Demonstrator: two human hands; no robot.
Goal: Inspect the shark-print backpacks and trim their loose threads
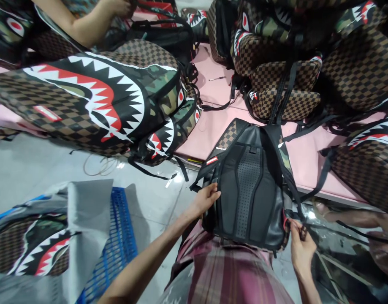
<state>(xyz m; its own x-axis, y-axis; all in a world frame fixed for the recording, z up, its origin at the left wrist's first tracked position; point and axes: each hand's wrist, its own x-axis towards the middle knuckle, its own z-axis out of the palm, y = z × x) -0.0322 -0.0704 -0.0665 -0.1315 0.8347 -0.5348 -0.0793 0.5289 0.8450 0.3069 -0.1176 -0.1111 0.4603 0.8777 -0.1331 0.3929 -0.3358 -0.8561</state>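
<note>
A black backpack [250, 190] lies with its padded back panel up, its lower end over my lap and its top on the pink table [209, 122]. My left hand [208, 198] is closed on the bag's left side edge, thumb and fingers pinching it. At the lower right corner, my right hand [301, 242] is closed on the bag's side beside a strip of red trim [286, 223]; exactly which part it pinches is partly hidden. Shoulder straps [290, 181] spread out from the bag's sides. Brown checks and camouflage show along its upper edges.
Large shark-mouth backpacks [111, 97] stand on the table at left, more checkered bags [285, 88] at right. A pen [217, 78] lies between them. A blue crate [118, 236] with a grey-wrapped bag is on the floor. Other people's arms [86, 25] show at upper left and right.
</note>
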